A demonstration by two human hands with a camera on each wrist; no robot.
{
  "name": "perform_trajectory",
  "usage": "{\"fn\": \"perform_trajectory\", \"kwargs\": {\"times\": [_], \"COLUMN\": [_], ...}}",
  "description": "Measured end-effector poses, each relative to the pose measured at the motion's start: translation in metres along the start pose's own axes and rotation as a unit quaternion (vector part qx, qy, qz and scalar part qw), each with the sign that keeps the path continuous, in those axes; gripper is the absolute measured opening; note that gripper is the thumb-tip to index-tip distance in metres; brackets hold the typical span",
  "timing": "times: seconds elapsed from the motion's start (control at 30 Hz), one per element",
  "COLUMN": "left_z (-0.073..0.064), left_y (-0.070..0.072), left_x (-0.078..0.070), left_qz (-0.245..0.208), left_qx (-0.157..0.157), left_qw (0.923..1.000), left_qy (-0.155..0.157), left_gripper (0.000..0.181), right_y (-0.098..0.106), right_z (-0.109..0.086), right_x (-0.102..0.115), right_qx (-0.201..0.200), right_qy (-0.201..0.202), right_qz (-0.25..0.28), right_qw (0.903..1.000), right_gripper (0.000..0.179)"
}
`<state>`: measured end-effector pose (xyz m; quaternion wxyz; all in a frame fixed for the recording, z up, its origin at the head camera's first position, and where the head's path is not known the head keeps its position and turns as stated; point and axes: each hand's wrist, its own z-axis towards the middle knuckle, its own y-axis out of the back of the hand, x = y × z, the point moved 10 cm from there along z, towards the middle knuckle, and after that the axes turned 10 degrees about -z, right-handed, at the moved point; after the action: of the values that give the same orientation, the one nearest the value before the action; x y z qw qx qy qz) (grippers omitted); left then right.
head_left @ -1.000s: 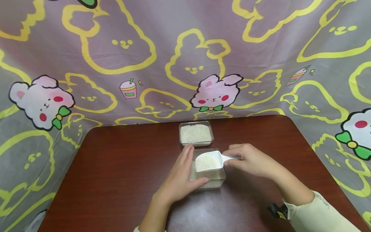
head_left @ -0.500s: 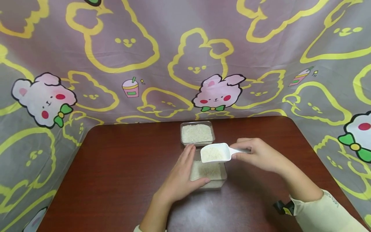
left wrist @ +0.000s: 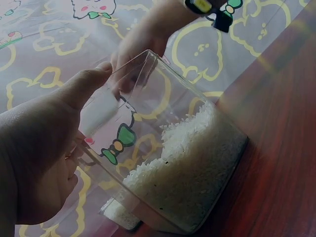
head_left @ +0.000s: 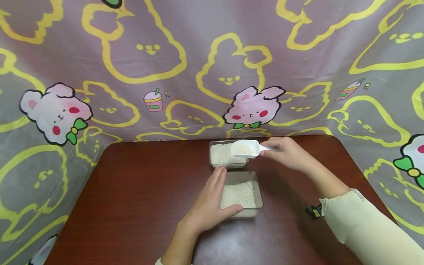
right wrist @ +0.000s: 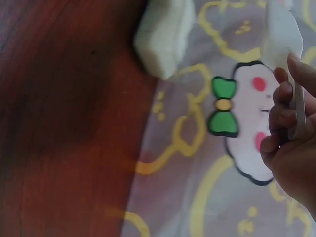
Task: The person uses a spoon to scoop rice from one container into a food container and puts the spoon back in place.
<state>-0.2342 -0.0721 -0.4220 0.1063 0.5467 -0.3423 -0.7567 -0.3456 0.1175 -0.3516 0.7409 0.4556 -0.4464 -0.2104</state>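
My right hand (head_left: 287, 151) grips the handle of a white scoop (head_left: 255, 150) that carries rice. The scoop is held over the right part of the far clear container (head_left: 212, 162), which has rice in it. In the right wrist view, fingers curl round the scoop's handle (right wrist: 299, 111). My left hand (head_left: 208, 204) rests against the near clear container (head_left: 259, 197), straight fingers along its left side and thumb at the front rim. Rice (left wrist: 192, 158) in this near container slopes, higher toward one side, as the left wrist view shows.
Both containers stand on a dark red-brown table (head_left: 142, 191), one behind the other. A patterned curtain (head_left: 185, 84) hangs close behind the table and along its sides.
My right hand has lifted the rice-filled scoop from above the near container and carried it away from me, over the far container. The left hand stays at the near container.
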Motion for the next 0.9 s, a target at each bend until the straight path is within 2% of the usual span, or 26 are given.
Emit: {"fn": "perform_trajectory", "kwargs": {"times": [0.17,0.33,0.57,0.77,0.9], "left_z": [0.000,0.000,0.000,0.000,0.000], "left_y": [-0.002,-0.003,-0.001,0.001,0.001], "left_x": [-0.001,-0.003,-0.003,-0.001,-0.001], "left_qz": [-0.001,-0.001,0.001,-0.001,0.002], "left_qx": [0.006,0.007,0.004,0.000,0.000], "left_qw": [1.0000,1.0000,1.0000,1.0000,1.0000], "left_qy": [0.000,-0.003,-0.002,0.002,0.006], "left_gripper": [0.107,0.107,0.108,0.108,0.108], "right_y": [-0.025,-0.044,-0.054,-0.053,-0.050], "right_z": [0.017,0.027,0.035,0.039,0.041], "right_x": [-0.022,-0.028,-0.015,0.000,0.006], "right_qx": [0.007,0.014,0.008,-0.004,-0.006], "right_qy": [-0.015,-0.010,0.018,0.055,0.063], "right_qz": [-0.008,-0.028,-0.090,-0.145,-0.184], "right_qw": [0.9998,0.9995,0.9957,0.9879,0.9809], "right_gripper": [0.020,0.018,0.017,0.014,0.014]}}
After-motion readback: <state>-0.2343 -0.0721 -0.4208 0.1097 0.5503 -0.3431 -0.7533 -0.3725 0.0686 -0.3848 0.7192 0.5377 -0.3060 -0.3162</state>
